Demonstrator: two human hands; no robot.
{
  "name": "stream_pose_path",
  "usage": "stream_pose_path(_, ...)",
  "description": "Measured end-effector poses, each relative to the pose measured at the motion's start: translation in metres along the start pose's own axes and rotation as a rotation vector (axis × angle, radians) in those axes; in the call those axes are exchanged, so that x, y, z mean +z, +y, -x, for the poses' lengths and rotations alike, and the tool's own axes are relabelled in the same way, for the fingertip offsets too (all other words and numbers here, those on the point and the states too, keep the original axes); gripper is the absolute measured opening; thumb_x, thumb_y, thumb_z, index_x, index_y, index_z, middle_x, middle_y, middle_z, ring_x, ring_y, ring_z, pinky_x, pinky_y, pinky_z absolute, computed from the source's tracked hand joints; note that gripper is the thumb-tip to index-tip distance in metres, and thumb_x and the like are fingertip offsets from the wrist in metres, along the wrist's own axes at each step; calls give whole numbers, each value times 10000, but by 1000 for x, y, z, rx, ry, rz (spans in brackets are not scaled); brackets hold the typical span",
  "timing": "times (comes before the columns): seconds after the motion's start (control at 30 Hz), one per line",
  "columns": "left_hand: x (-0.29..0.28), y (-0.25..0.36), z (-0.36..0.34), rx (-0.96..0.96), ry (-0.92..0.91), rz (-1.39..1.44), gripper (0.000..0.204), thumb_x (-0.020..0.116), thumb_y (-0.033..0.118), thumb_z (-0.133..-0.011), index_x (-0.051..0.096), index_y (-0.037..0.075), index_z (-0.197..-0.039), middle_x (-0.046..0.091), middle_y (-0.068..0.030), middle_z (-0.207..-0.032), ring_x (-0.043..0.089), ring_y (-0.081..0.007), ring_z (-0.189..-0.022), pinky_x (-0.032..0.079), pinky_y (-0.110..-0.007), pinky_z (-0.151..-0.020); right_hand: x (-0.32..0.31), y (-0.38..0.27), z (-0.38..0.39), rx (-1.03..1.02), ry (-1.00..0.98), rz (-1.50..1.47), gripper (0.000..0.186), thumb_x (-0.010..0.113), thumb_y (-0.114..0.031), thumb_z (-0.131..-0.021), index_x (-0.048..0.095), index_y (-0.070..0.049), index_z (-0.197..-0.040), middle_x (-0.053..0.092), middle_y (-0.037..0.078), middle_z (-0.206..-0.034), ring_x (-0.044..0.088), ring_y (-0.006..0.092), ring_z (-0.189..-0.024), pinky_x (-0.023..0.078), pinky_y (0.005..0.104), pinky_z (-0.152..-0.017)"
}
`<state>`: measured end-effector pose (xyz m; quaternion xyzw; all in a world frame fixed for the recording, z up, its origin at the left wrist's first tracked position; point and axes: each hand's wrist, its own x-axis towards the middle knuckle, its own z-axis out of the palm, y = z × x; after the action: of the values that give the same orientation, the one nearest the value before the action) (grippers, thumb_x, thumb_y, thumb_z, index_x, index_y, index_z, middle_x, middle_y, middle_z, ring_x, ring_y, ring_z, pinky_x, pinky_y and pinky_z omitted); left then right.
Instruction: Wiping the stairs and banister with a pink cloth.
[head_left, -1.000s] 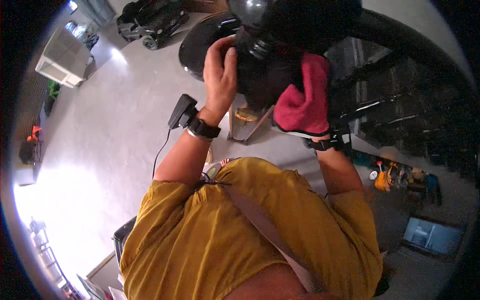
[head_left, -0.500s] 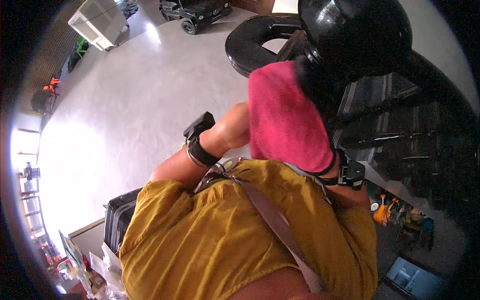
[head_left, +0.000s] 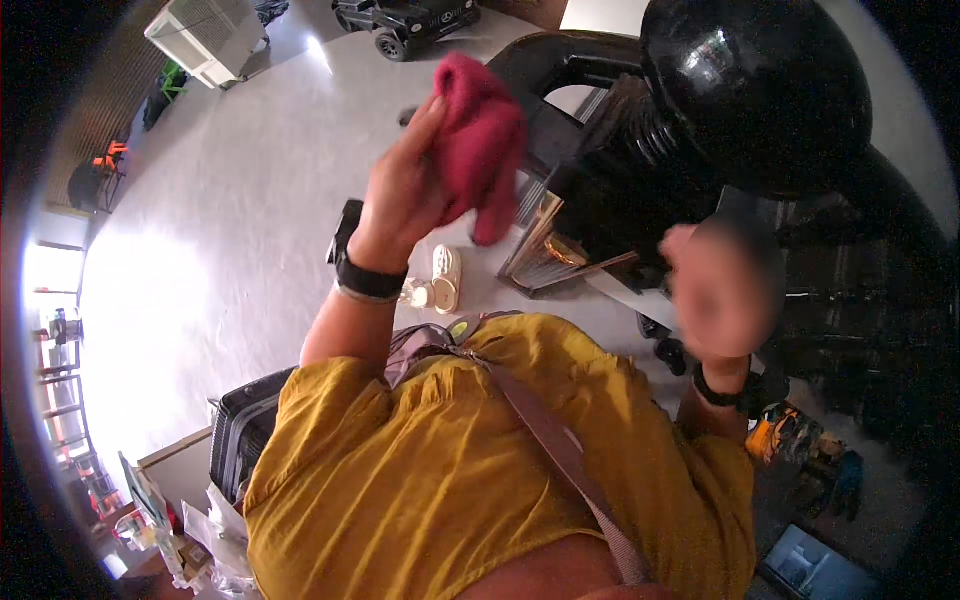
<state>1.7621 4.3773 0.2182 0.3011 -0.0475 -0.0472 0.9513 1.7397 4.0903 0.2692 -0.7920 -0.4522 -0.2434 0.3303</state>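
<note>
A bunched, dark pink cloth (head_left: 480, 135) hangs from my left hand (head_left: 408, 180), which is raised in front of me with its fingers closed on it. My right hand (head_left: 722, 290) is off to the right, apart from the cloth, close to a glossy black piece (head_left: 760, 90) with a large ball-shaped top and thick curved arms. Blur covers that hand's fingers, so how they are held is hidden. Below the black piece, between my hands, stands a frame-like object with a gold ornament (head_left: 565, 250).
A black toy car (head_left: 405, 22) and a white wheeled unit (head_left: 208, 42) are on the grey floor at the far side. White shoes (head_left: 447, 278) show below my left wrist. An orange bag (head_left: 775, 432) lies at lower right, near a lit screen (head_left: 815, 565).
The cloth, earlier stretched between both hands, is now bunched in my left hand, which has moved up and away. My right hand has come off it and moved right.
</note>
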Motion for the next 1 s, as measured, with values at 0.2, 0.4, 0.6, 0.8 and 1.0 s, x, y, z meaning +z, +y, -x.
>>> stream_pose_path(0.2,-36,-59,-60,234,-136,-1228,402,463,122,-842,385,28,-1225,499,-148,-1129,511,-286,-925,421,-335,-766,26,50,-2,270,321,323,103,589,-16,-781,602,-30,-882,610,79,-866,559,194,-784,429,280,-721)
stream_pose_path(0.4,-53,-80,-74,651,-301,-1904,486,529,94,-752,385,31,-1212,509,-179,-971,466,-320,-952,391,-383,-833,35,55,3,287,342,416,91,602,-34,-776,598,-38,-866,602,68,-872,532,198,-797,404,302,-723)
stream_pose_path(0.6,-58,-67,-95,647,-34,-1971,456,479,229,-823,375,86,-1242,559,-154,-956,431,-320,-1012,323,-407,-899,35,57,6,283,327,438,127,604,-43,-776,581,-22,-899,593,91,-892,536,213,-809,402,313,-739)
stream_pose_path(0.8,-107,-44,-182,839,-216,-2206,465,443,314,-838,377,111,-1251,557,-159,-1009,427,-354,-1017,315,-435,-896,35,56,8,331,299,311,198,584,-34,-786,568,3,-979,589,105,-916,551,205,-822,415,314,-744)
stream_pose_path(1.0,-86,-50,-239,577,-405,-2254,526,451,365,-843,289,200,-1315,471,-157,-1147,432,-332,-994,313,-454,-890,34,60,6,285,266,295,212,560,-1,-788,556,23,-999,590,131,-985,568,200,-876,429,307,-771)
